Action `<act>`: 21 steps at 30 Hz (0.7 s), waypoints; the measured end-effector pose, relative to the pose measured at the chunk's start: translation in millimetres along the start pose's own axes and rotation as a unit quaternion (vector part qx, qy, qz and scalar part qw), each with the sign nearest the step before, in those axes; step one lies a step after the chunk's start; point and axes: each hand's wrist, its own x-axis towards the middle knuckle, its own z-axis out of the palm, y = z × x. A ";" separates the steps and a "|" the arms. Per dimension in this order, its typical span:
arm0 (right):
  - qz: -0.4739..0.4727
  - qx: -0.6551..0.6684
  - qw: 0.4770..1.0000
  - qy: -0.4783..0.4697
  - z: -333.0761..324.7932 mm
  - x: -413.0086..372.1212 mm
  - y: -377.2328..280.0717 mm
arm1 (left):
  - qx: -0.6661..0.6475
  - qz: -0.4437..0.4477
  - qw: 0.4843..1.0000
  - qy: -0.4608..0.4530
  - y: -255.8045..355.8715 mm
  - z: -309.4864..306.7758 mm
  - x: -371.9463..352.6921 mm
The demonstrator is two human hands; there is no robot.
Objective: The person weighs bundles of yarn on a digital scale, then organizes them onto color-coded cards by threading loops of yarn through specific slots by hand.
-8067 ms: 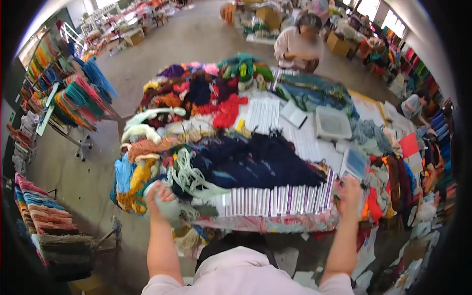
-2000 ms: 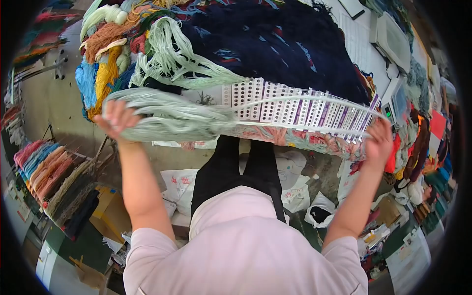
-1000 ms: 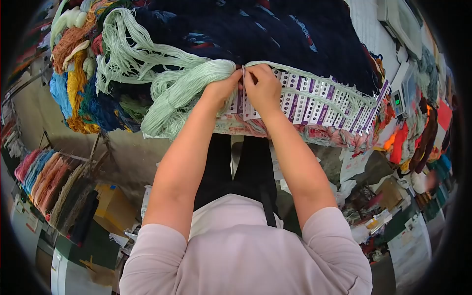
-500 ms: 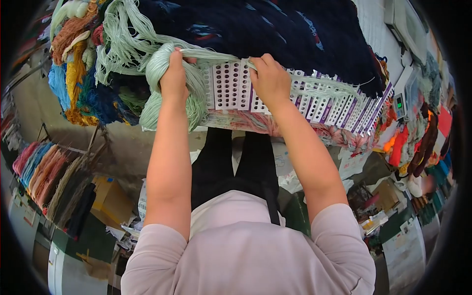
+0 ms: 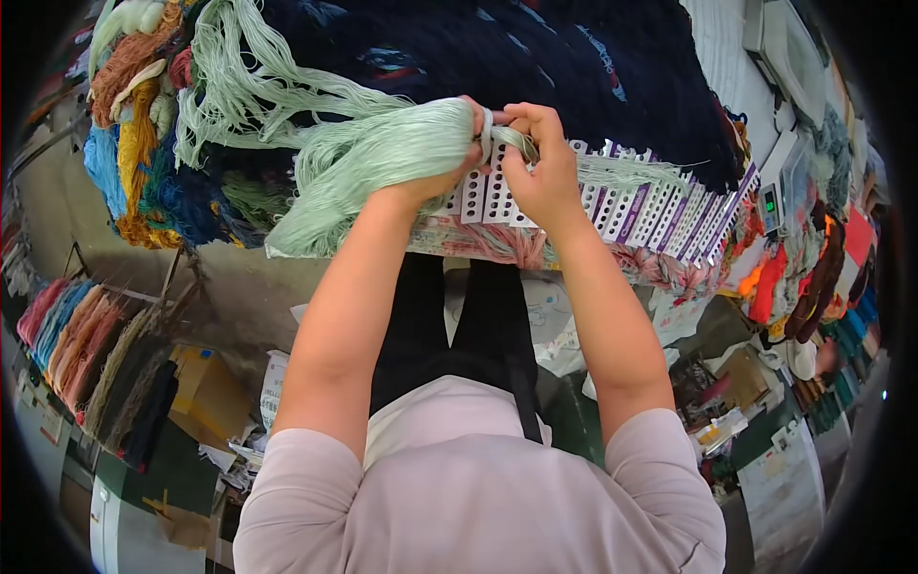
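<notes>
My left hand (image 5: 432,184) is closed around a thick skein of pale green thread (image 5: 382,143) above the row of cards. My right hand (image 5: 553,182) is beside it, with thumb and fingers curled on the narrow end of the skein, where a whitish loop circles the strands. Part of that end is hidden by the fingers. Beneath both hands stand white perforated cards (image 5: 612,206) with purple edges, packed in a row. Loose pale green strands (image 5: 631,174) lie across the cards on the right.
Dark navy yarn (image 5: 535,67) covers the table behind the cards. More pale green thread (image 5: 225,77) and multicoloured skeins (image 5: 143,124) lie at left. A scale with a green display (image 5: 769,201) is at right. Hanging yarn (image 5: 96,354) and a cardboard box (image 5: 210,392) stand lower left.
My left hand has moved right with the skein, drawing it across the cards up to my right hand. The whitish loop now circles the skein's end.
</notes>
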 end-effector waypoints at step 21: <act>0.183 0.287 0.939 0.054 2.1 25.1 59.7 | -0.487 -0.247 0.800 0.249 -75.5 -79.9 -72.9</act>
